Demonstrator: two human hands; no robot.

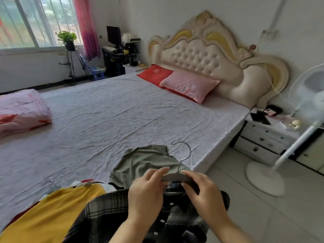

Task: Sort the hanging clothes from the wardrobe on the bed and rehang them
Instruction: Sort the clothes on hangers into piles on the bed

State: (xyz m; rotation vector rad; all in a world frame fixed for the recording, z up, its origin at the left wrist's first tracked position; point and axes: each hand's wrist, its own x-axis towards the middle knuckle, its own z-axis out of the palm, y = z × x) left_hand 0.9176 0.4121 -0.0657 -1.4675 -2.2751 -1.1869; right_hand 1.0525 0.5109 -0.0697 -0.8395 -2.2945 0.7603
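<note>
Early in the sort, apparently, with nothing rehung yet. Heaped on the near edge of the bed (122,111): yellow garment (57,213), then plaid shirt (105,214), green shirt (140,163) flat beyond. Over the plaid collar, left hand (145,192) and right hand (205,195), forearms reaching forward, fingers pinching either end of the grey hanger (172,176).

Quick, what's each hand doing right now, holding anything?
Left hand: pinches the left end of the grey hanger with the metal hook.
Right hand: fingers curled over the same hanger's right end.
</note>
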